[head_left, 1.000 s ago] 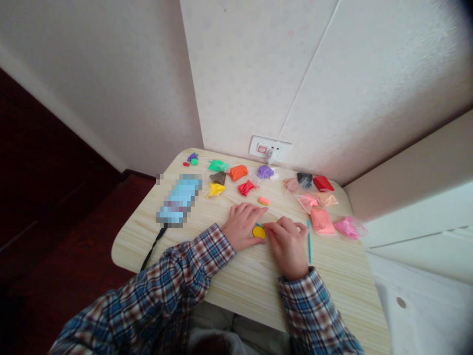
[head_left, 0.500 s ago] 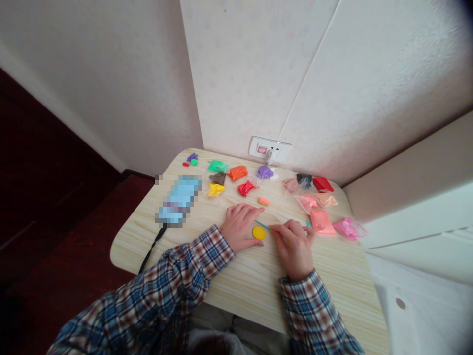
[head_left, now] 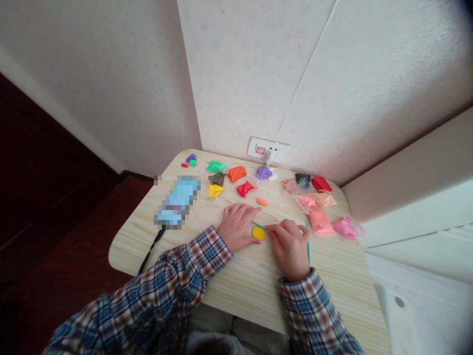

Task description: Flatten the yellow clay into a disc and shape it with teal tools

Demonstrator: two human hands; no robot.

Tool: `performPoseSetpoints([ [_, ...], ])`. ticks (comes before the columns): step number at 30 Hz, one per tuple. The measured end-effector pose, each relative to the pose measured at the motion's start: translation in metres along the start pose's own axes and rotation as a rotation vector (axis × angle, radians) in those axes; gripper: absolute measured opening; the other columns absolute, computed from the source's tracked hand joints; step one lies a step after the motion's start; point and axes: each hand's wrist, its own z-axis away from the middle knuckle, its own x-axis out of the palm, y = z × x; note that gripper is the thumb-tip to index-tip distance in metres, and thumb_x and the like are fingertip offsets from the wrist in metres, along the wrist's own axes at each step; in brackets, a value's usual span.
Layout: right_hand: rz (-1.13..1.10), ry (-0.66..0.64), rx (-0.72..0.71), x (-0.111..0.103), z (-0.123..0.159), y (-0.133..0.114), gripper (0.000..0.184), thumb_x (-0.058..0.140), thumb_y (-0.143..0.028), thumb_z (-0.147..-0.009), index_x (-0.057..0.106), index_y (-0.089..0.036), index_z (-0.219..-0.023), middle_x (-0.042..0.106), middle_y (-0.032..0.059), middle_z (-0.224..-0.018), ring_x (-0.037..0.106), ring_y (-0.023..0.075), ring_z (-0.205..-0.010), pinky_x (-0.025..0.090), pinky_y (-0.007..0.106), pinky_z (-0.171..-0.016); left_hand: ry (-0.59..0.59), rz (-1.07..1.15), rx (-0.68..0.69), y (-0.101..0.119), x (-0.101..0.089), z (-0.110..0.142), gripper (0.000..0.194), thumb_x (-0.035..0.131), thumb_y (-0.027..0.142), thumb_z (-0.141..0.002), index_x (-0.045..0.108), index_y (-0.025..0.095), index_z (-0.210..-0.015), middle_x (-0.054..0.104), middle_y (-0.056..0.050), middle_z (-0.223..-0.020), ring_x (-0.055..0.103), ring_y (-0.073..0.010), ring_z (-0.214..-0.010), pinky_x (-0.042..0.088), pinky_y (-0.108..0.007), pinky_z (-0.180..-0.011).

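A flat yellow clay disc (head_left: 258, 233) lies on the table between my hands. My left hand (head_left: 236, 228) rests at its left, thumb and fingers apart; the thumb tip is by the disc's lower edge, and whether it touches cannot be made out. In my right hand (head_left: 290, 246), thumb and fingertips pinch a thin teal stick (head_left: 259, 225), whose end crosses the disc's upper edge. Another teal stick (head_left: 309, 251) lies just right of that hand. Beyond the hands is a small pink and yellow block (head_left: 262, 201).
Bags of coloured clay, such as orange (head_left: 237, 173), red (head_left: 244, 189) and coral (head_left: 320, 221), line the table's (head_left: 236, 296) back and right. A blurred-out phone-like device (head_left: 179, 199) with a black cord lies left. Small purple pieces (head_left: 191, 158) sit in the back left corner.
My right hand has moved slightly left with the pinched stick, now nearer the disc. More of the teal stick at its right shows. My left hand keeps its pose around the disc.
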Motion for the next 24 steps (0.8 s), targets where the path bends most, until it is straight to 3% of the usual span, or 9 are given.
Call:
performPoseSetpoints([
  [8,-0.002,0.044,0.038,-0.0007,0.0023,0.0046,0.022,0.045,-0.021,-0.088,0.065,-0.023,-0.079,0.055,-0.0006,-0.069,0.051,0.0152,-0.072,0.024,0.035,-0.078,0.017,0.02,0.005,-0.0036,-0.0001,-0.0006,0.089,0.077,0.05,-0.059,0.035,0.018,-0.13,0.049,-0.009,-0.122,0.039,-0.0278,-0.113,0.029,-0.042,-0.092],
  [13,-0.035,-0.016,0.005,-0.0002,-0.0002,0.0006,0.019,0.047,-0.021,-0.087,0.064,-0.023,-0.079,0.056,-0.0008,-0.071,0.051,0.0152,-0.074,0.024,0.034,-0.079,0.024,0.023,0.006,-0.0047,0.0011,-0.0004,0.086,0.074,0.05,-0.063,0.032,0.02,-0.131,0.048,-0.008,-0.123,0.039,-0.0274,-0.113,0.028,-0.042,-0.093],
  [19,0.008,0.056,0.06,-0.001,0.0037,0.0069,0.022,0.045,-0.022,-0.088,0.065,-0.022,-0.079,0.055,-0.0001,-0.07,0.051,0.0159,-0.073,0.023,0.035,-0.078,0.011,0.027,-0.012,-0.0045,0.0011,0.0004,0.087,0.077,0.048,-0.061,0.034,0.017,-0.13,0.049,-0.009,-0.123,0.039,-0.0276,-0.113,0.029,-0.042,-0.092],
  [24,-0.022,-0.013,-0.001,-0.0001,0.0,0.0007,0.02,0.046,-0.019,-0.087,0.064,-0.023,-0.079,0.056,-0.0004,-0.071,0.05,0.0157,-0.074,0.024,0.034,-0.078,0.005,0.026,0.008,-0.0003,0.0016,-0.0014,0.082,0.074,0.048,-0.064,0.035,0.019,-0.13,0.048,-0.008,-0.123,0.039,-0.0271,-0.113,0.029,-0.042,-0.093],
])
